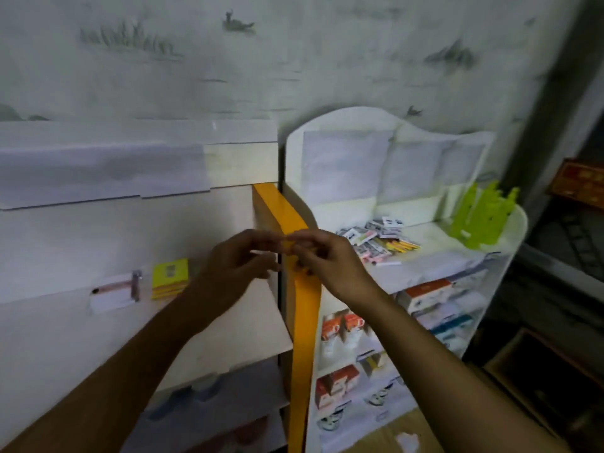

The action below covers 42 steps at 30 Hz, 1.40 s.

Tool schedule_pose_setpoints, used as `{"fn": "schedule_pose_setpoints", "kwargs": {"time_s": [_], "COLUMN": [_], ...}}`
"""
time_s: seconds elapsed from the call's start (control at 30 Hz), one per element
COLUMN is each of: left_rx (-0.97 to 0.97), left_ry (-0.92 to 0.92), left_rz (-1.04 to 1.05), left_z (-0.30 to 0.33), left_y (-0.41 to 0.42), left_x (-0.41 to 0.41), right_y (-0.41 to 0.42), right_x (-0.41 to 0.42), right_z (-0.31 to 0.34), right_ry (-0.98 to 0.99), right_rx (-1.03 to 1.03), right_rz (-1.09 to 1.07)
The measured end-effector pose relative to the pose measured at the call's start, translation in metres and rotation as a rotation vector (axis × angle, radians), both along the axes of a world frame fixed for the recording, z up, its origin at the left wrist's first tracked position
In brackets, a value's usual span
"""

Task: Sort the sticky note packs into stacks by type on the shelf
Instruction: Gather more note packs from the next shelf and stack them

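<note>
A stack of yellow sticky note packs [170, 277] lies on the pale left shelf [228, 328], beside a white pack [112, 292] with a grey clip. A loose pile of small mixed packs [376, 235] sits on the white right shelf [434, 259]. My left hand [235, 266] and my right hand [323, 259] meet fingertip to fingertip in front of the orange divider [302, 308] between the two shelves. Both hands are blurred with fingers bent. Whether anything is pinched between them cannot be made out.
A lime green plastic holder [480, 214] stands at the right shelf's back corner. Boxes in orange, white and blue [434, 292] fill the lower right shelves. White paper sheets [98, 171] hang over the upper left unit. A dark cabinet [575, 184] is at far right.
</note>
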State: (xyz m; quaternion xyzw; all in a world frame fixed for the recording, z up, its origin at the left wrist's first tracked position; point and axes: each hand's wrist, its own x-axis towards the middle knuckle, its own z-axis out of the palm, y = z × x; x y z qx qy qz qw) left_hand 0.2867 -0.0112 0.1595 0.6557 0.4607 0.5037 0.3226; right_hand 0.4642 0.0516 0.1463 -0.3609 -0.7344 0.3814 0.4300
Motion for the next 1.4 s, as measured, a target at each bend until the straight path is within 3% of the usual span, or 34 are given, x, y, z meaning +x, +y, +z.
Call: {"fn": "schedule_pose_setpoints", "kwargs": {"time_s": [0.27,0.47,0.63,0.8,1.17,1.27,1.33,1.4], "left_rx": [-0.050,-0.135,-0.200,-0.344,-0.238,-0.199,-0.169,-0.112], "left_ry": [0.004,0.107,0.248,0.269,0.284,0.348,0.402,0.468], "left_rz": [-0.184,-0.138,-0.046,0.053,0.193,0.219,0.225,0.226], "left_z": [-0.017,-0.051,-0.096,-0.122,-0.156,-0.159,-0.161,-0.164], "left_y": [0.034,0.106,0.138,0.172,0.317,0.341,0.353,0.365], "left_x": [0.127,0.222,0.253,0.258,0.273,0.271,0.270,0.269], "right_y": [0.017,0.070,0.115,0.163,0.329,0.378,0.393,0.402], "right_x": [0.128,0.247,0.302,0.309,0.257,0.253,0.249,0.246], "right_z": [-0.011,-0.049,-0.090,-0.113,-0.128,-0.138,-0.145,-0.156], "right_ry": [0.088,0.021,-0.065,-0.129,-0.382,-0.583,-0.735,-0.749], "right_rx": [-0.081,-0.169,-0.245,-0.303,-0.022,0.084,0.060,0.005], "right_rz": [-0.156,-0.262,-0.267,-0.205,-0.223,-0.219,-0.174,-0.147]}}
